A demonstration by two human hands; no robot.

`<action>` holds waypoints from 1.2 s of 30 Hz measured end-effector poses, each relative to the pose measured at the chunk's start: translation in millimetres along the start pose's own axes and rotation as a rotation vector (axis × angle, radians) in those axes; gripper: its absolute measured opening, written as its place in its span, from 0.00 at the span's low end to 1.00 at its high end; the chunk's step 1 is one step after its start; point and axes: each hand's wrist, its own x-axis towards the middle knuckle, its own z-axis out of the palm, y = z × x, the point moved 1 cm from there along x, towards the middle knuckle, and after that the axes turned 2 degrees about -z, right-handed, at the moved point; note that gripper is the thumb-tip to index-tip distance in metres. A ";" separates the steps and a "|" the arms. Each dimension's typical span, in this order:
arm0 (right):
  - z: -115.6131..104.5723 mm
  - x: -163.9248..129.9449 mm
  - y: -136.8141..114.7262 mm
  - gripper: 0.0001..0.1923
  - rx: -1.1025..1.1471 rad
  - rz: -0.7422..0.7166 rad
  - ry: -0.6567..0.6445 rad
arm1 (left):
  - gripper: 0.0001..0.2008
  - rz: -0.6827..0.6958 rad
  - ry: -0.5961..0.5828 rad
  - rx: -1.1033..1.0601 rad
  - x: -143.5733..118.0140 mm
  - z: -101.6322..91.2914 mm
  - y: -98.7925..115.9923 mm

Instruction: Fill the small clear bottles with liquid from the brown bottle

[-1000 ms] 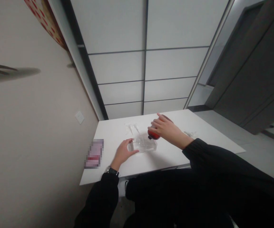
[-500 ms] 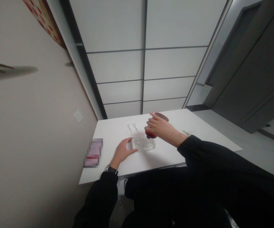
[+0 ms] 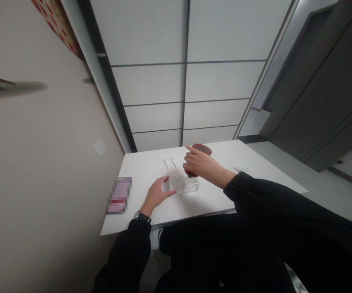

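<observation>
My left hand (image 3: 157, 194) grips the left end of a clear plastic container (image 3: 191, 186), thumb on the near side and fingers on the far side. The container rests on the white table. Above its right part, my right hand (image 3: 199, 162) is wrapped round a red bottle (image 3: 203, 149), tipped with its flat end up and its small dark tip down. The fingers hide most of the bottle. Whether anything comes out of the tip I cannot tell. Just behind the container lies a thin, clear plastic piece (image 3: 170, 163), its shape hard to make out.
A pixelated pink-purple item (image 3: 119, 195) lies at the left of the white table (image 3: 142, 167). Small pale items (image 3: 240, 169) lie on the right. A wall with a socket plate (image 3: 99, 149) bounds the left; panelled sliding doors (image 3: 154, 87) stand behind the table.
My right hand and the red bottle have shifted slightly left, and the bottle looks more upright, tip downward. My left hand keeps its hold on the container.
</observation>
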 end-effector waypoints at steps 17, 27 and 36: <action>35.3 -69.4 -1.1 0.35 0.410 0.372 0.032 | 0.33 -0.018 -0.014 -0.018 -1.7 0.2 -1.9; 125.1 -115.7 -52.1 0.42 1.261 1.104 0.555 | 0.35 -0.030 -0.026 -0.001 -1.7 -0.9 -4.4; 149.8 -97.9 -61.7 0.41 1.346 1.048 0.544 | 0.33 -0.046 -0.022 -0.016 -0.5 -3.4 -0.3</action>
